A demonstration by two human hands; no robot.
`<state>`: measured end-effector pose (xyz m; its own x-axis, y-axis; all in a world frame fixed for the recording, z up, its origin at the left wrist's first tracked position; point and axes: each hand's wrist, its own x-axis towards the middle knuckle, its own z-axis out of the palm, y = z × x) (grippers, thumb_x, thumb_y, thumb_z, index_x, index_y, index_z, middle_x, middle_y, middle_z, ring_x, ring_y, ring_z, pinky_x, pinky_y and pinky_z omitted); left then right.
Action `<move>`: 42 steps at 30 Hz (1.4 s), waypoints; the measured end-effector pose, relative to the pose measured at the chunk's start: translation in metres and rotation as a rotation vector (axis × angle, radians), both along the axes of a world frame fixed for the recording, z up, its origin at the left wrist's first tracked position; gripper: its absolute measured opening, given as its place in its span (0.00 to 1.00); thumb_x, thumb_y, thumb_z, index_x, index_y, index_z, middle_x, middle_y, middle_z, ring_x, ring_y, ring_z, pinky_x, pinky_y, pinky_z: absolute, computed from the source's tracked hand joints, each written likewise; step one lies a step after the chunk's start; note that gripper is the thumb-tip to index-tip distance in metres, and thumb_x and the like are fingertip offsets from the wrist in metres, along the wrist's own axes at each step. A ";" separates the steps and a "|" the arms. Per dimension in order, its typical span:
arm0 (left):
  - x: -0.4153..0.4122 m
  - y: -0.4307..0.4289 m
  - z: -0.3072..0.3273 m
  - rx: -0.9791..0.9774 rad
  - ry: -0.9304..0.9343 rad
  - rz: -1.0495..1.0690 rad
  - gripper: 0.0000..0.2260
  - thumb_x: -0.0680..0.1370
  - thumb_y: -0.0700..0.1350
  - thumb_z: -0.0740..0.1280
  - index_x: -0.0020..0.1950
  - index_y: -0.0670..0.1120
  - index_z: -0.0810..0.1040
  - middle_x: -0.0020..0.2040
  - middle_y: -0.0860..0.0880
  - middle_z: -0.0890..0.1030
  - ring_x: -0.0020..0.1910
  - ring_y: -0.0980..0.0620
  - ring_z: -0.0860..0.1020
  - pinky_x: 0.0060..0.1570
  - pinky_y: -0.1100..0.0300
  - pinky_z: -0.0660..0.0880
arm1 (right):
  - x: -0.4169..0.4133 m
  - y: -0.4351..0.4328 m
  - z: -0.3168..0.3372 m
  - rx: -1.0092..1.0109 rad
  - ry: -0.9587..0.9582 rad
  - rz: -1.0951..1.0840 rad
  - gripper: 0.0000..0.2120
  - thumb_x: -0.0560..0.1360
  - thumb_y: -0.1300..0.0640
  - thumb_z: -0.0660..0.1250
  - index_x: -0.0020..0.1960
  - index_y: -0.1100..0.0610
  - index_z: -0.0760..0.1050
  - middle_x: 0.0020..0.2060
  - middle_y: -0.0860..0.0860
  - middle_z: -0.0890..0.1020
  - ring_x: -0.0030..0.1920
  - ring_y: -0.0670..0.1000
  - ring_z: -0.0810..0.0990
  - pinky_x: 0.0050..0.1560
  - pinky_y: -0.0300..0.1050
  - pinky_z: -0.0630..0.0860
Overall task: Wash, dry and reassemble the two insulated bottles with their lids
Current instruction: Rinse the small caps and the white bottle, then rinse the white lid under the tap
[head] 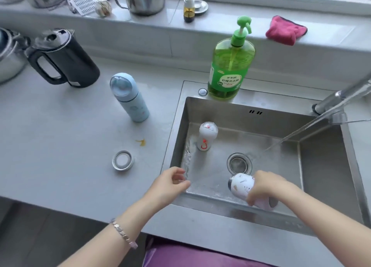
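Right hand (269, 188) grips the white printed insulated bottle (242, 184), tipped sideways low over the near side of the steel sink (321, 166). Left hand (172, 181) hangs relaxed at the near-left corner, holding nothing. The thin water stream (297, 134) falls further right, so I'd swing the mouth under it, swirl, then drain. The pale blue capped bottle (129, 97) waits on the grey tabletop (60, 136).

Person is wearing a silver square-link metal bracelet (122, 232) on the left wrist, with a pale pink bead at one end. Left forearm (94, 244) and right forearm (329, 214) are showing bare. Plain purple fabric garment (190, 256) is covering the lap.
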<state>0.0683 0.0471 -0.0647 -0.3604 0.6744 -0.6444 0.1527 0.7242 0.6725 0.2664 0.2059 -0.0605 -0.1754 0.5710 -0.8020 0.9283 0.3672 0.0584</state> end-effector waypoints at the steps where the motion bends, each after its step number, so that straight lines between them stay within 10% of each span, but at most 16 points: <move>1: -0.003 0.000 0.003 0.010 -0.046 0.022 0.20 0.73 0.47 0.71 0.63 0.50 0.71 0.58 0.50 0.77 0.53 0.55 0.77 0.58 0.57 0.74 | -0.007 -0.006 0.000 -0.012 0.083 -0.013 0.24 0.57 0.47 0.73 0.51 0.51 0.71 0.39 0.46 0.78 0.39 0.49 0.78 0.35 0.39 0.73; 6: -0.022 0.002 0.022 0.166 -0.229 0.132 0.41 0.64 0.53 0.77 0.72 0.51 0.62 0.64 0.53 0.73 0.55 0.59 0.78 0.57 0.61 0.73 | -0.062 -0.051 0.015 -0.082 0.836 -0.222 0.35 0.57 0.50 0.73 0.62 0.39 0.69 0.45 0.41 0.81 0.44 0.43 0.80 0.45 0.43 0.78; 11: -0.050 -0.010 0.041 0.352 -0.031 0.303 0.22 0.64 0.41 0.79 0.50 0.56 0.73 0.47 0.57 0.79 0.45 0.60 0.80 0.42 0.70 0.74 | -0.118 -0.083 0.022 -0.051 1.089 -0.176 0.44 0.56 0.45 0.74 0.70 0.39 0.61 0.59 0.39 0.76 0.57 0.42 0.75 0.57 0.42 0.74; 17: -0.091 -0.021 0.048 0.459 0.261 0.397 0.28 0.61 0.38 0.80 0.53 0.51 0.69 0.46 0.57 0.78 0.41 0.64 0.77 0.42 0.72 0.73 | -0.145 -0.091 0.012 -0.074 1.002 -0.049 0.49 0.66 0.50 0.76 0.76 0.48 0.47 0.69 0.46 0.64 0.70 0.43 0.62 0.64 0.31 0.57; 22: -0.156 -0.022 0.027 0.398 0.672 0.544 0.31 0.62 0.40 0.79 0.59 0.44 0.67 0.57 0.47 0.71 0.52 0.52 0.71 0.50 0.69 0.64 | -0.130 -0.079 0.002 -0.014 0.892 -0.115 0.33 0.73 0.55 0.69 0.73 0.51 0.58 0.65 0.49 0.71 0.65 0.44 0.68 0.61 0.32 0.61; 32: -0.174 -0.031 -0.013 0.180 0.653 0.552 0.34 0.67 0.39 0.75 0.68 0.38 0.62 0.68 0.40 0.64 0.67 0.43 0.65 0.61 0.57 0.64 | -0.095 -0.056 -0.013 0.009 0.713 -0.076 0.17 0.75 0.55 0.65 0.63 0.51 0.71 0.56 0.47 0.77 0.55 0.43 0.74 0.56 0.33 0.66; 37: -0.129 -0.010 -0.015 0.443 1.027 0.103 0.29 0.67 0.39 0.74 0.64 0.41 0.66 0.66 0.39 0.65 0.64 0.39 0.64 0.63 0.40 0.66 | -0.078 -0.041 -0.014 -0.014 0.673 -0.095 0.15 0.76 0.54 0.65 0.62 0.51 0.73 0.54 0.47 0.79 0.55 0.43 0.75 0.56 0.34 0.67; 42: -0.073 0.069 -0.015 0.194 0.584 -0.364 0.26 0.75 0.47 0.66 0.71 0.47 0.63 0.69 0.49 0.67 0.67 0.47 0.68 0.61 0.54 0.68 | -0.045 -0.022 -0.017 -0.013 0.650 -0.188 0.14 0.76 0.54 0.64 0.61 0.51 0.73 0.52 0.46 0.79 0.55 0.44 0.76 0.54 0.32 0.67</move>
<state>-0.0048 0.1165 -0.0795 -0.3401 0.9006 -0.2707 0.7366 0.4340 0.5187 0.2209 0.1843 -0.0770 -0.5234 0.6295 -0.5742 0.8213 0.1932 -0.5368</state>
